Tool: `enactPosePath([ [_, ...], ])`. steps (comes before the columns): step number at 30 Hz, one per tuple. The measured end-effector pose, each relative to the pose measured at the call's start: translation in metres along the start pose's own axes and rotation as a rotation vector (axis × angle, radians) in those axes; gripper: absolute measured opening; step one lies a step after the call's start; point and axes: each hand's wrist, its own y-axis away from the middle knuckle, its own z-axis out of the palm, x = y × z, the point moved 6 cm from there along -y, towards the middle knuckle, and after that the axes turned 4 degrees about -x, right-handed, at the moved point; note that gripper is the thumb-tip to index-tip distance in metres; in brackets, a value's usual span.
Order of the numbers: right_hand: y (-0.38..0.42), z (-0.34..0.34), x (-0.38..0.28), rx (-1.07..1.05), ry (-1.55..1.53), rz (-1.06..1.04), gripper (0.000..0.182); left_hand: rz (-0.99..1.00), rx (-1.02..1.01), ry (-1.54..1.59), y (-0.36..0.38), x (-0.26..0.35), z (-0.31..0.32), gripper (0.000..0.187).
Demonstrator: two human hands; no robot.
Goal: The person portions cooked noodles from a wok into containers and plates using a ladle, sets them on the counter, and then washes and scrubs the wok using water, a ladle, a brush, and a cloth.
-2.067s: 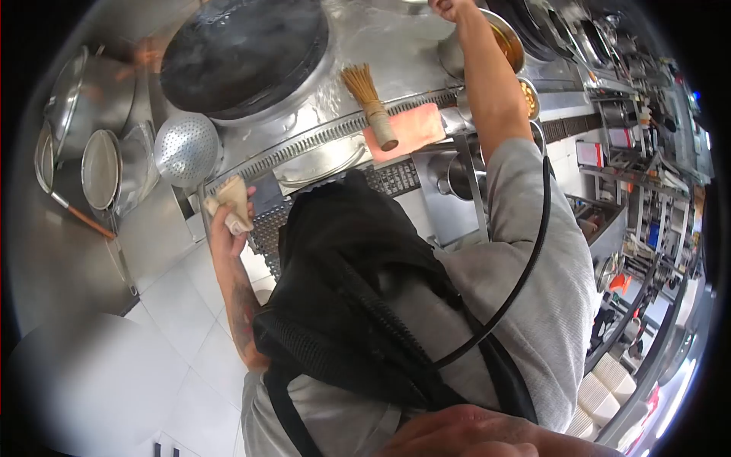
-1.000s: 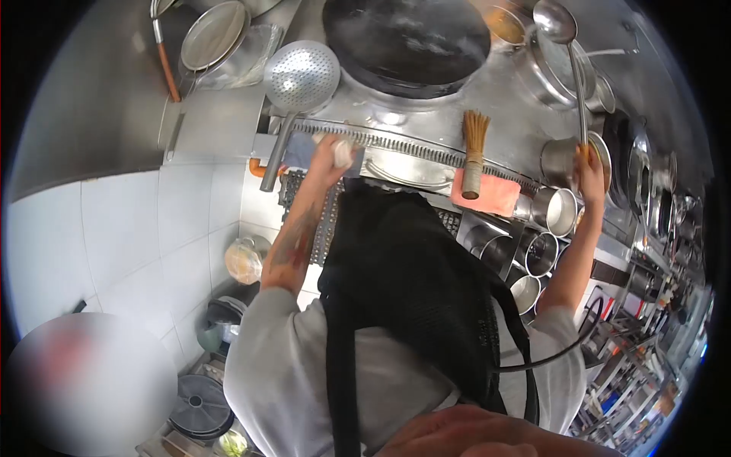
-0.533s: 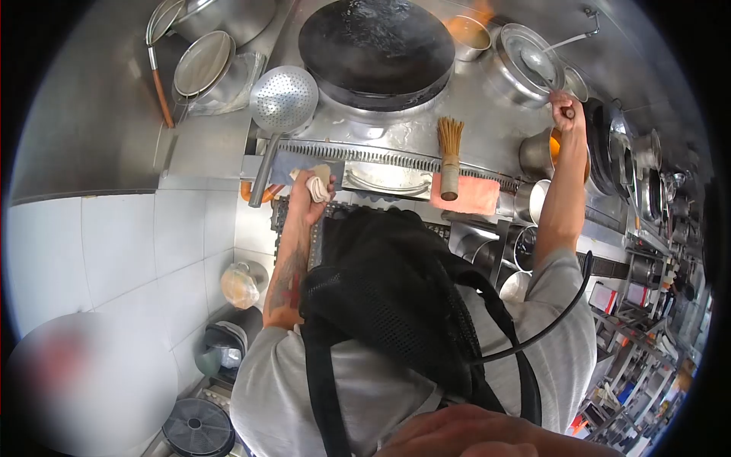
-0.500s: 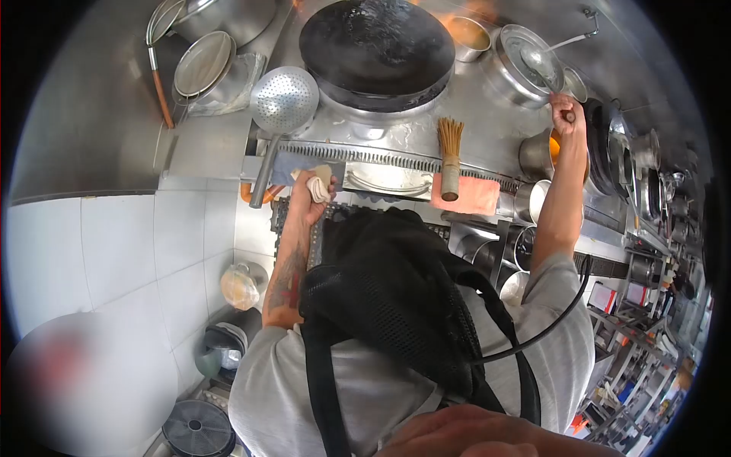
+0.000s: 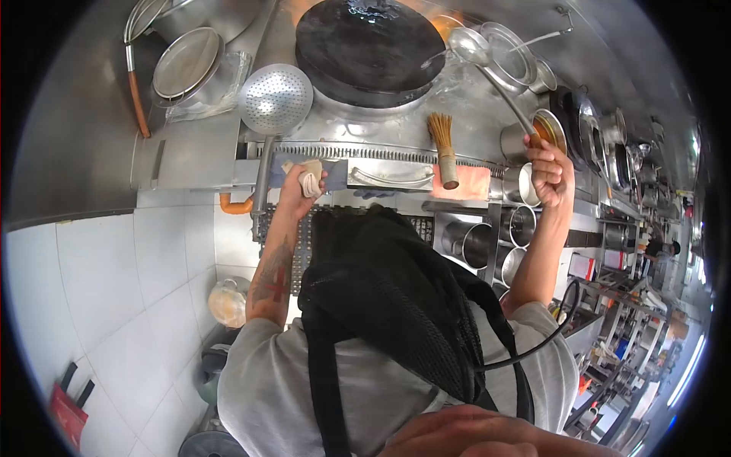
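My right hand [image 5: 550, 174] is closed around the wooden handle end of a metal ladle [image 5: 509, 100]. The ladle's bowl hangs between the wok and the water pot, by the wok's right rim. A folded beige cloth [image 5: 311, 180] is gripped in my left hand [image 5: 298, 186], at the stove's front edge. Ahead of me the large black wok [image 5: 365, 61] sits on the burner, with some liquid glinting at its far side. Beside my left hand, a perforated strainer [image 5: 276, 99] rests with its handle over the edge.
A bamboo brush [image 5: 443, 148] lies over an orange cloth [image 5: 476, 183] at the front edge. To the right stand a water pot [image 5: 512, 61], a pot with orange contents [image 5: 542, 129] and several other pots. Flames [image 5: 438, 23] show behind the wok. A sieve [image 5: 186, 62] is at the left.
My right hand has drawn back toward me, and the ladle has come up out of the water pot and left toward the wok. My left hand still holds the cloth at the edge.
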Motion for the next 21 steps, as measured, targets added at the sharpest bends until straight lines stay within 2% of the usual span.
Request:
enactPosePath([
  [3, 0.013, -0.003, 0.030, 0.071, 0.223, 0.045, 0.026, -0.026, -0.029, -0.019, -0.003, -0.001, -0.002, 0.037],
  [4, 0.017, -0.004, 0.037, 0.070, 0.213, 0.032, 0.026, -0.037, -0.050, -0.029, -0.005, -0.002, 0.000, 0.037],
  [7, 0.028, -0.007, 0.053, 0.366, 0.801, 0.059, 0.026, -0.051, -0.093, -0.036, -0.008, -0.005, 0.006, 0.037],
  [8, 0.029, -0.003, 0.062, 0.365, 0.798, 0.065, 0.026, -0.052, -0.088, -0.036, -0.005, -0.005, 0.010, 0.037],
  [11, 0.035, -0.004, 0.075, 0.485, 1.215, 0.101, 0.029, -0.017, -0.096, -0.063, 0.005, -0.007, 0.015, 0.037],
  [12, 0.036, -0.006, 0.076, 0.482, 1.206, 0.109, 0.029, -0.027, -0.092, -0.042, 0.005, -0.011, 0.012, 0.037],
  [14, 0.036, -0.003, 0.073, 0.410, 1.583, 0.139, 0.034, -0.040, -0.083, -0.030, 0.005, -0.018, 0.010, 0.037],
  [16, 0.035, 0.000, 0.064, 0.391, 1.626, 0.143, 0.035, -0.049, 0.015, -0.002, 0.007, -0.026, 0.003, 0.037],
  [18, 0.030, 0.027, 0.054, 0.228, 2.206, -0.100, 0.034, -0.049, -0.007, -0.011, 0.009, -0.031, 0.003, 0.037],
  [20, 0.030, 0.050, 0.047, 0.270, 2.205, -0.119, 0.030, -0.046, -0.028, -0.016, 0.010, -0.034, 0.006, 0.037],
  [21, 0.027, 0.056, 0.046, 0.207, 2.275, -0.072, 0.028, -0.035, -0.038, 0.009, 0.009, -0.035, 0.010, 0.037],
])
